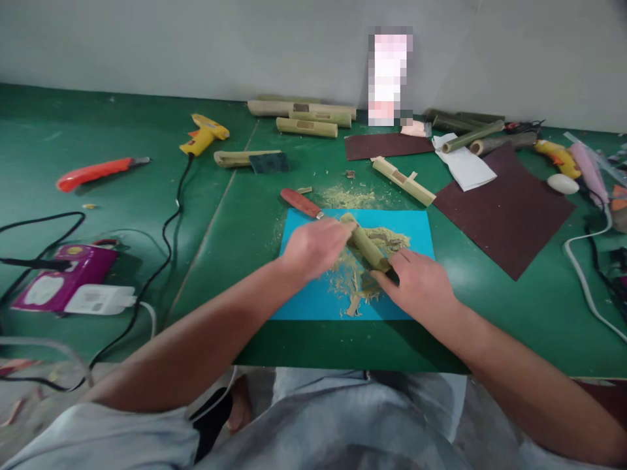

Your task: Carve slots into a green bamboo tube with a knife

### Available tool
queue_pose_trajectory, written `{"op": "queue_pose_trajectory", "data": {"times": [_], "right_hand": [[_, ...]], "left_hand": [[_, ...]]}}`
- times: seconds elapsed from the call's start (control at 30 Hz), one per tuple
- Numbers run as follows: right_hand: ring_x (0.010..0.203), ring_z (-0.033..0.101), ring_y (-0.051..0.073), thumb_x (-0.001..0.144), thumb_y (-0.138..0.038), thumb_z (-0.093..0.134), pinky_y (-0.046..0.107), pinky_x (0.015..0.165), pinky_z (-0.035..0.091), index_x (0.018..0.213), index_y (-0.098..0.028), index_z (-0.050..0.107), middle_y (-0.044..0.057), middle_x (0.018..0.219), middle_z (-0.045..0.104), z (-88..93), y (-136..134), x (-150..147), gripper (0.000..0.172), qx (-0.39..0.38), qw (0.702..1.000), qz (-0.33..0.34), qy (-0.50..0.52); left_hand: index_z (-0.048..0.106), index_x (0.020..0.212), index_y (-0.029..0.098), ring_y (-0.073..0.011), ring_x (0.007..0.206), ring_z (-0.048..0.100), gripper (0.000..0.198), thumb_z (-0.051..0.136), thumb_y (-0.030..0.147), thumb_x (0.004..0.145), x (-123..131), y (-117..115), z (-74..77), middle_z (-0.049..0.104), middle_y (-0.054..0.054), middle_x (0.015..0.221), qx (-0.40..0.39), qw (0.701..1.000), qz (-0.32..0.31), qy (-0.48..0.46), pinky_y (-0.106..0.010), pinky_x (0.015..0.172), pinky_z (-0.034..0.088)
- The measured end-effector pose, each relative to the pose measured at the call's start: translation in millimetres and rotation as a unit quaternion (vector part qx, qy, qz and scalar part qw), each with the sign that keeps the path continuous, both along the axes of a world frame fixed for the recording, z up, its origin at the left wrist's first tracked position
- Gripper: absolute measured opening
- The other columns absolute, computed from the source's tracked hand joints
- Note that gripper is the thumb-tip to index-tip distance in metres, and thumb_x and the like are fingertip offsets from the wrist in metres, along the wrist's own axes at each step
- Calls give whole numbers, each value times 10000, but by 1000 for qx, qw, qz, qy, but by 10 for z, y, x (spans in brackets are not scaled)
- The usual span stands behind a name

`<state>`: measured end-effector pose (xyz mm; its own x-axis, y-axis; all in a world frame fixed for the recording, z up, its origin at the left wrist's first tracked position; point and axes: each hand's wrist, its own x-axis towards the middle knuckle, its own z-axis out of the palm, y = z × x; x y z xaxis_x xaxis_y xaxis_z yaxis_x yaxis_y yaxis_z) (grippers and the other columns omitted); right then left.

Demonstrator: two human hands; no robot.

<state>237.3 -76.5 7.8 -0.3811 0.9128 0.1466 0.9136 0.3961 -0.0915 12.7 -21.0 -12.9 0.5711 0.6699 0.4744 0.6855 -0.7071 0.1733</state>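
Observation:
A short bamboo tube point(368, 244) lies slantwise between my hands, above a blue sheet point(304, 297). My left hand point(319, 247) is closed on its far end. Around the near end, my right hand point(422, 277) is closed, thumb toward me and fingers on the other side. Yellowish bamboo shavings point(340, 277) and small chips are scattered on the sheet under the tube. Just beyond my left hand rests a knife with a reddish wooden handle point(300, 202); part of its blade is hidden.
Cut bamboo pieces point(306, 127) lie along the back, with a slotted one point(404, 181) nearer. Brown sandpaper point(509, 209) is at right. On the left are a red utility knife point(98, 173), a yellow glue gun point(203, 136) and a purple power strip point(73, 274) with cords.

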Motion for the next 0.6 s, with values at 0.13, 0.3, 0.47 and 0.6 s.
{"op": "queue_pose_trajectory", "data": {"times": [0.13, 0.3, 0.47, 0.6], "right_hand": [[746, 617, 206, 939, -437, 591, 320, 631, 339, 812, -178, 637, 69, 791, 659, 9, -5, -11, 293, -11, 1000, 3, -9], [751, 615, 205, 941, -432, 593, 321, 628, 333, 820, -179, 641, 69, 793, 659, 13, -6, -15, 285, -13, 1000, -1, -8], [739, 610, 204, 933, -433, 604, 323, 624, 329, 814, -182, 642, 66, 793, 662, 7, -2, -10, 280, -13, 1000, 0, -11], [720, 602, 200, 937, -419, 597, 327, 615, 319, 805, -183, 638, 60, 778, 652, -6, -4, -7, 273, -2, 1000, 2, -5]], "left_hand": [[694, 1184, 132, -171, 745, 657, 355, 397, 264, 1041, 19, -3, 11, 701, -65, 803, -4, 1000, -29, 12, -273, 647, 501], [703, 1185, 166, -168, 738, 651, 362, 390, 289, 1051, 63, -53, 23, 695, -57, 800, -34, 998, -54, 17, -269, 636, 493], [705, 1159, 134, -180, 743, 651, 369, 384, 280, 1049, 64, -52, 44, 695, -71, 800, -14, 999, -41, 4, -278, 630, 493], [700, 1186, 186, -156, 735, 658, 363, 374, 274, 1052, 69, -94, 39, 697, -48, 805, -63, 993, -95, 20, -250, 624, 500]]}}
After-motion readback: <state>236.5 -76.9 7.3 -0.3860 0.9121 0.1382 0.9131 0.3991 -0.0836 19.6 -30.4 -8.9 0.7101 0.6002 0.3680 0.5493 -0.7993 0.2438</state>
